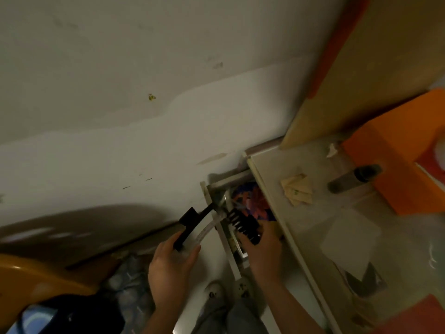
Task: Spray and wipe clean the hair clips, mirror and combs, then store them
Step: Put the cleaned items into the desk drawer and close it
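Note:
My left hand (172, 263) grips the near ends of a black comb (192, 222) and a clear comb (209, 229); their far ends reach over the edge of an open drawer (222, 237) under the desk. My right hand (261, 247) holds a black wide-toothed comb (245, 225) over the drawer's inside. Colourful blue and orange items (252, 198) lie in the drawer, partly hidden by the desk top. I cannot make out a mirror or hair clips for certain.
A pale desk top (301, 225) runs along the right, with an orange box (395, 162), a dark spray bottle (354, 178) lying down, beige paper bits (297, 189) and a white cloth (349, 239). A yellow chair (29, 278) stands at the lower left. My shoe (214, 292) is on the floor.

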{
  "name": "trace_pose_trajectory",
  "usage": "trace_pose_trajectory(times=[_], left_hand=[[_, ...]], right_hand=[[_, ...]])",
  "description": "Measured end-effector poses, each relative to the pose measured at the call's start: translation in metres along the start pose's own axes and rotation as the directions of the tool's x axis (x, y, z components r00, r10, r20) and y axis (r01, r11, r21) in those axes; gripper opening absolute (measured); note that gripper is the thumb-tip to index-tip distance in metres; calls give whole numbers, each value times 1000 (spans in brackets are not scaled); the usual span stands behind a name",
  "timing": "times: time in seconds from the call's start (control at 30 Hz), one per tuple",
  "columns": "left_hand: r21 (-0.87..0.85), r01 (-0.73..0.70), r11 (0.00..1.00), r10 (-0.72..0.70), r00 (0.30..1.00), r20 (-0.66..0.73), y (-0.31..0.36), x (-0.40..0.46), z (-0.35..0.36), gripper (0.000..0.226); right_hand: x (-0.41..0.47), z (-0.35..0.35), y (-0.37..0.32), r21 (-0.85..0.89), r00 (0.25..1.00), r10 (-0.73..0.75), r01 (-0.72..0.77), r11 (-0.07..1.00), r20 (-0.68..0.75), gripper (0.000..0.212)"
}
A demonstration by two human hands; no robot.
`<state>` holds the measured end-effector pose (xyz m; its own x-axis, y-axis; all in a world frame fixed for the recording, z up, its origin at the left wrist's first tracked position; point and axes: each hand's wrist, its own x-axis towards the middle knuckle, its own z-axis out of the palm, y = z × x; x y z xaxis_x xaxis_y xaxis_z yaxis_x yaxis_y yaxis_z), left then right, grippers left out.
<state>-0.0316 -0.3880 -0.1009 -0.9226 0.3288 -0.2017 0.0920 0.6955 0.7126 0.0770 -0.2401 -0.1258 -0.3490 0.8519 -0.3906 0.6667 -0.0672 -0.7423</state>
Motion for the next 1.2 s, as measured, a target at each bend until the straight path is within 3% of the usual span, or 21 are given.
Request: trace_pose_trajectory(times=[0.37, 0.7, 1.0, 1.2], left_hand=[[54, 17, 998, -16, 1000, -24, -18, -1, 34, 52], [71, -37, 997, 36, 999, 22, -27, -5, 49, 55], [-20, -27, 999, 26, 1000, -17, -30, -5, 61, 55], [-63, -31, 998, 29, 999, -37, -24, -9, 59, 55]], right_hand=[[73, 44, 23, -79, 990, -14, 3, 997, -143, 45], [112, 70, 37, -123, 980, 32, -57, 991, -194, 56], [135, 72, 55, -72, 992, 50, -59, 996, -118, 73], [126, 66, 55, -197, 1000, 16, -21, 980, -25, 85]])
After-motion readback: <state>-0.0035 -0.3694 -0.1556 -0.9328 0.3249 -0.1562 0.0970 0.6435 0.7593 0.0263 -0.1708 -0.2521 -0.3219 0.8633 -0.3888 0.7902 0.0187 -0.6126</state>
